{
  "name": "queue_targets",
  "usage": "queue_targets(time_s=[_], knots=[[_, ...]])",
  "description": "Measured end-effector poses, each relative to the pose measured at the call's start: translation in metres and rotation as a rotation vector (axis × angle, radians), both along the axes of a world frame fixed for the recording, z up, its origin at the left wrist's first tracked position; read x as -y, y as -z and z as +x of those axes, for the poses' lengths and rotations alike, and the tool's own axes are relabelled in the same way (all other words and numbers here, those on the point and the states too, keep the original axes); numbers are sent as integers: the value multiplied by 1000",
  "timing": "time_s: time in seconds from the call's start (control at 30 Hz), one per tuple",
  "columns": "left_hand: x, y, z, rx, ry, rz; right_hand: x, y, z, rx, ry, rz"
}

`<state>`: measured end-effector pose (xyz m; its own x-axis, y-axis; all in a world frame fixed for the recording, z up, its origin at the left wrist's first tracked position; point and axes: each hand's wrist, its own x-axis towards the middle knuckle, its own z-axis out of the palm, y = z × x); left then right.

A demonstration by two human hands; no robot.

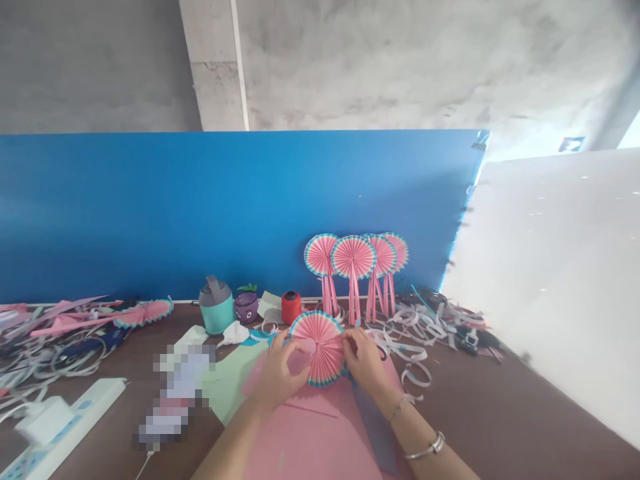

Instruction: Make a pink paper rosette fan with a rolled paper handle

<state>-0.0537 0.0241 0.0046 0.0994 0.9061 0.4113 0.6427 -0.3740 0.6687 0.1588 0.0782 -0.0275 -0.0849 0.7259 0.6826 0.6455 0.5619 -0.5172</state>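
Note:
A round pleated paper fan (pixel 320 348), pink with a cream and blue edge, is spread in a full circle in front of me. At its left side my left hand (pixel 281 371) is closed on the rim, thumb and fingers curved. A translucent pinkish patch shows by that thumb; I cannot make out what it is. My right hand (pixel 364 359) pinches the fan's right edge between thumb and fingers. Under both hands lies pink paper (pixel 315 437) on the brown table, with a green sheet (pixel 227 387) to its left.
Several finished-looking fans (pixel 353 257) stand against the blue partition (pixel 150 213). Curled white strips (pixel 425 327) lie to the right, a tangle of strips (pixel 75 333) to the left. A red thread spool (pixel 291 308), purple pot (pixel 246 308), teal container (pixel 217 312) and power strip (pixel 85 415) are nearby.

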Motion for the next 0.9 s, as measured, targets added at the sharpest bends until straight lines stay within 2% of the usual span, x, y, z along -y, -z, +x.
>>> queue_targets(time_s=[0.23, 0.4, 0.53, 0.8, 0.9], knots=[[-5, 7, -2, -163, -48, 131, 0, -1, -1, -8, 17, 14], [-9, 8, -6, -198, -48, 193, -1, 0, 2, 6, 17, -6], [-10, 8, -10, -152, -24, 215, -1, -3, 3, 11, 14, -4], [-16, 20, -12, 54, -95, 210, 3, -9, 3, -11, -43, -17], [-18, 21, -12, 75, -94, 211, 3, -8, 3, -8, -57, -21]])
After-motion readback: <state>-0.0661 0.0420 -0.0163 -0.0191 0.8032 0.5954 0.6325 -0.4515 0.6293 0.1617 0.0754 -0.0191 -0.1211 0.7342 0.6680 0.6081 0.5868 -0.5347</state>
